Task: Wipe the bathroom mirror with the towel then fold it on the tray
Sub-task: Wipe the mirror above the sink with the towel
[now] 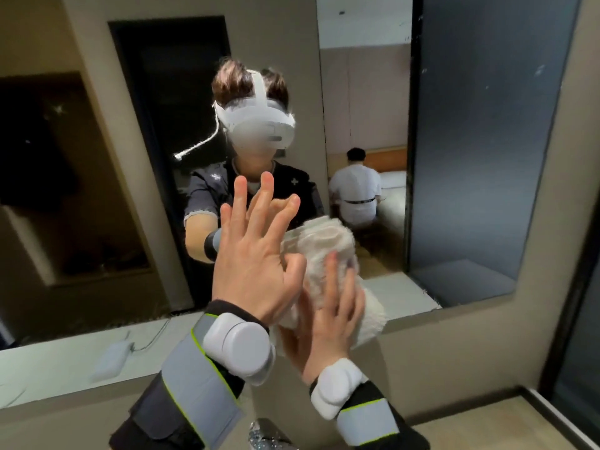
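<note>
The bathroom mirror (480, 151) fills most of the head view and reflects me wearing a white headset. My right hand (328, 323) presses a bunched white towel (324, 248) flat against the glass near the mirror's lower edge, fingers spread over the cloth. My left hand (256, 254) is raised just left of the towel, palm toward the glass and fingers fanned apart, its thumb beside the towel's edge. Both wrists carry white trackers and grey bands. No tray is in view.
A beige wall band runs under the mirror, with a counter corner (487, 423) at bottom right and a shiny metal fixture (263, 433) at bottom centre. A small white device with a cable (110, 355) lies lower left. The mirror reflects a seated person in white (355, 196).
</note>
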